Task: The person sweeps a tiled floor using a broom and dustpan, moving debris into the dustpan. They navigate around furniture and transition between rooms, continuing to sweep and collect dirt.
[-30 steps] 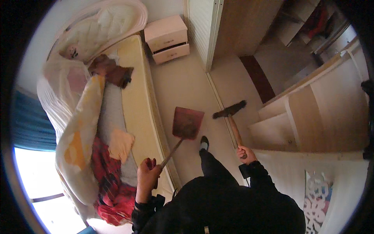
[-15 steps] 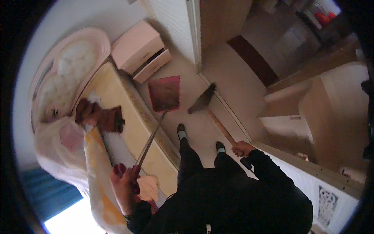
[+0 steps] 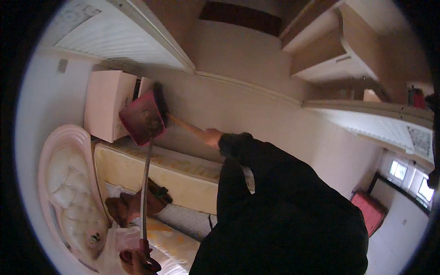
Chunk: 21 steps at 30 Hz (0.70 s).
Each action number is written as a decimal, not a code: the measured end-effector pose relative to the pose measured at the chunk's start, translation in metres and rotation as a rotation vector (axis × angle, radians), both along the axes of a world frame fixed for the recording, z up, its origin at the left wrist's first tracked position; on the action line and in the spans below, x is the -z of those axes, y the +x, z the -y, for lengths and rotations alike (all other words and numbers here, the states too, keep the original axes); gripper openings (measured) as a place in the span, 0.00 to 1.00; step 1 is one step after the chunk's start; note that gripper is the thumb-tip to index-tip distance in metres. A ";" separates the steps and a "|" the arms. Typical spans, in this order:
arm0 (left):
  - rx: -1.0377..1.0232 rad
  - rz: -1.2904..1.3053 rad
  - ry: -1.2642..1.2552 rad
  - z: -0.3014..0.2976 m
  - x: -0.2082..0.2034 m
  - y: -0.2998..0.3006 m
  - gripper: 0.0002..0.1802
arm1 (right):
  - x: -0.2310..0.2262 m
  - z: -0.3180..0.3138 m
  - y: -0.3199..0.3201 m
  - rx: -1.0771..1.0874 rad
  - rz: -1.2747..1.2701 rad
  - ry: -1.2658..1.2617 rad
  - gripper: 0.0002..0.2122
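Observation:
Low in the picture my left hand (image 3: 134,263) is closed on the red grip of a long-handled dustpan (image 3: 142,118). Its pinkish-red pan is beside the pink nightstand, with some dirt visible in it. My right hand (image 3: 212,137) is wrapped round the wooden handle of a broom (image 3: 188,128). The dark broom head (image 3: 159,97) is at the pan's right edge, partly hidden by it; whether they touch I cannot tell.
The pink nightstand (image 3: 107,105) has a drawer pulled out. Left of me are a bed frame (image 3: 123,165) with a tufted headboard (image 3: 73,192) and brown clothing (image 3: 137,204). Shelving (image 3: 321,64) stands far right, and a dark red mat (image 3: 240,17) lies beyond the door track.
My view has turned, so the room appears rotated. The broom head has come over to the dustpan, and the pan is now closer to the nightstand. Both hands keep their holds.

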State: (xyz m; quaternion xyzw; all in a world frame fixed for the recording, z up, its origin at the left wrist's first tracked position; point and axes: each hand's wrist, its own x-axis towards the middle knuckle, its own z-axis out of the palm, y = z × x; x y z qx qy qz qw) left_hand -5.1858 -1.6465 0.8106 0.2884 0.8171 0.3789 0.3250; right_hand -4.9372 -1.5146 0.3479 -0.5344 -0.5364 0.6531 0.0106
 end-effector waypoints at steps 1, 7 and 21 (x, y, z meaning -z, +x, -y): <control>-0.003 -0.025 -0.048 -0.008 -0.001 0.000 0.09 | 0.010 -0.010 -0.012 -0.070 0.058 0.049 0.14; 0.168 0.009 -0.245 -0.026 0.016 -0.011 0.09 | 0.062 0.029 0.038 -0.024 0.335 0.253 0.15; 0.380 0.150 -0.224 -0.050 0.078 0.024 0.08 | -0.065 0.505 0.227 0.982 0.392 -0.718 0.24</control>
